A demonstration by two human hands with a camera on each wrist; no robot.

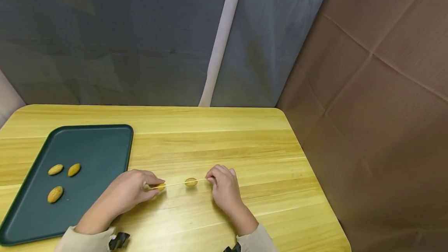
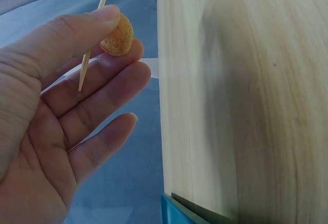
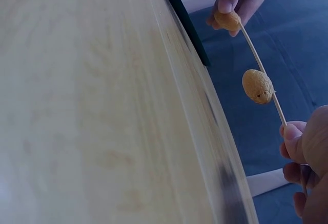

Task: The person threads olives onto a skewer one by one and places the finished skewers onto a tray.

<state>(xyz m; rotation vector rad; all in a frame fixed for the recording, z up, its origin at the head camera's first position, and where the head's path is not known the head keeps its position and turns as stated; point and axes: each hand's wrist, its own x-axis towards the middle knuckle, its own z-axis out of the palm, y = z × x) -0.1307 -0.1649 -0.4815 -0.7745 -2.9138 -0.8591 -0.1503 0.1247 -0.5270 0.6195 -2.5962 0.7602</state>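
Observation:
A thin wooden skewer spans the gap between the two hands above the table. My left hand pinches a tan almond with thumb and fingertips near the skewer's pointed end, which sticks out behind the thumb in the left wrist view. My right hand grips the skewer's other end between thumb and fingers. Between the hands, a second almond with a pitted shell sits on the skewer, its edge overlapping the stick in the right wrist view.
On the left of the wooden table lies a dark green tray. Three loose almonds rest on its left half. Grey cloth hangs behind the table, and brown cloth stands along the right side.

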